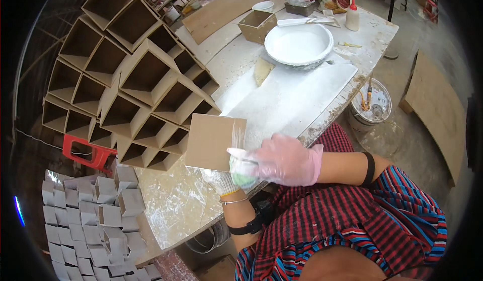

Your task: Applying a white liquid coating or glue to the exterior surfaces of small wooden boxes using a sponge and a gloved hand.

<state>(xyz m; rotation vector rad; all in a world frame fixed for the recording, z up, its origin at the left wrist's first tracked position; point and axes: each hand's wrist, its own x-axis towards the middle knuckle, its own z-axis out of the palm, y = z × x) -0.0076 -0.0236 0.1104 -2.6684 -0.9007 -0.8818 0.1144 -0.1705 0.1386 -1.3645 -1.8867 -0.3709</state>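
A square brown fibreboard box [212, 142] is held up at the table's near edge with a flat face toward me. White streaks run down the right side of that face. My left hand [220, 182], in a white knit glove, holds it from below; its fingers are mostly hidden. In a pinkish see-through glove, my right hand [284, 159] grips a green and white sponge-like pad [242, 168] against the box's lower right edge. Motion smears the pad, so its exact kind is unclear. Farther off, a round white basin [299, 44] holds white liquid.
Open brown boxes [151, 74] are stacked high on the left. Several grey boxes [90, 220] stand at lower left near a red plastic stool [85, 152]. The back of the table [282, 99] carries a small box [256, 26] and a red-capped bottle [352, 16]. A bucket [370, 104] stands right.
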